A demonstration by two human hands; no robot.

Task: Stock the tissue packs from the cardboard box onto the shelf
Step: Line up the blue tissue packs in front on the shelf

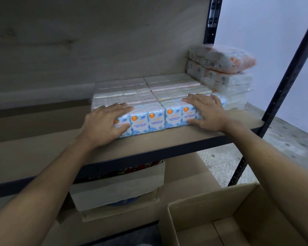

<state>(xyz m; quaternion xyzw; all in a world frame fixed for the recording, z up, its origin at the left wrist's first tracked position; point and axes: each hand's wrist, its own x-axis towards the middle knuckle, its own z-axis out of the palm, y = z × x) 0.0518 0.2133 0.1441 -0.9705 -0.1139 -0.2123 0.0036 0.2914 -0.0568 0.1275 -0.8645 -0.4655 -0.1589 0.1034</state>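
Two wrapped blocks of blue-and-white mini tissue packs lie side by side on the wooden shelf (167, 141). My left hand (105, 123) rests on the front left corner of the left block (144, 119), fingers over its top, thumb on its front. My right hand (206, 110) grips the front right corner of the right block (176, 114) the same way. Behind them, at the shelf's right end, a stack of wrapped tissue packs (220, 75) leans with an orange-printed one on top. The open cardboard box (212, 206) stands below at the right; its visible inside holds nothing.
A black metal upright (283, 96) frames the shelf's right side, with another (212, 18) at the back. Under the shelf sits a taped cardboard carton (117, 190). A wooden back panel closes off the shelf behind the packs. The shelf's left part is bare wood.
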